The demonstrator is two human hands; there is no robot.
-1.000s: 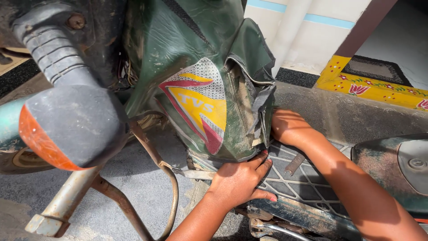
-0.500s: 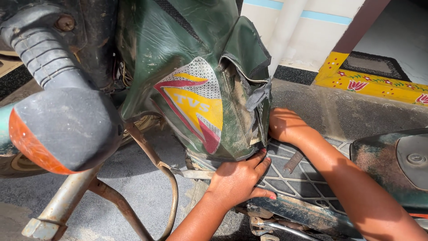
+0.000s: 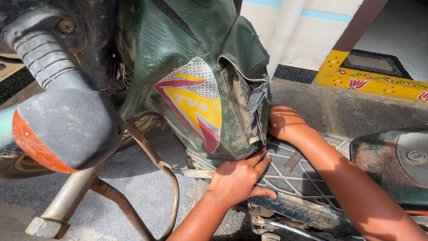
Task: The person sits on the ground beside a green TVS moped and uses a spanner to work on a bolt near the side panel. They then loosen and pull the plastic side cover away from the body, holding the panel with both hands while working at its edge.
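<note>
Here we see a worn dark-green plastic leg shield (image 3: 187, 76) of a moped filling the upper centre of the frame, its red, yellow and white decal facing us and its torn right edge caked in dirt. At left centre sits a rounded grey turn-signal housing with an orange lens (image 3: 67, 129), and above it, upper left, a ribbed grey rubber handlebar sleeve (image 3: 42, 56). Across the lower right runs the grey patterned footboard (image 3: 298, 178). Our right hand (image 3: 283, 122) reaches behind the shield's torn edge at centre right; its fingers are hidden, so we cannot tell its grip. Our left hand (image 3: 236, 180), lower centre, rests flat with fingers spread against the shield's bottom edge and the footboard, clasping nothing.
</note>
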